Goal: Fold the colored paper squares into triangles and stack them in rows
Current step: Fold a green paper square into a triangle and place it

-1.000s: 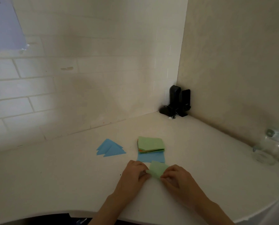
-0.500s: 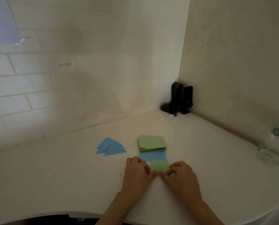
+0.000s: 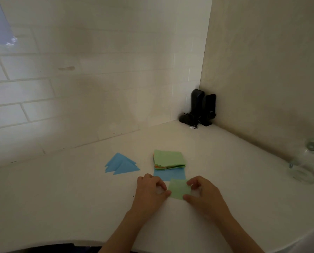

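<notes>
A light green paper square lies flat on the white counter between my hands. My left hand pinches its left corner with curled fingers. My right hand holds its right side between thumb and fingers. Just behind it a blue paper square lies flat, partly under a stack of colored squares topped with green. To the left, overlapping blue folded triangles lie in a row.
Black devices with a cable stand in the back corner where the tiled wall meets the beige wall. A clear glass jar sits at the right. The counter's curved front edge runs close below my forearms.
The green paper, partly bunched between my fingers a second ago, now lies spread flat. My hands have moved slightly apart to its left and right sides.
</notes>
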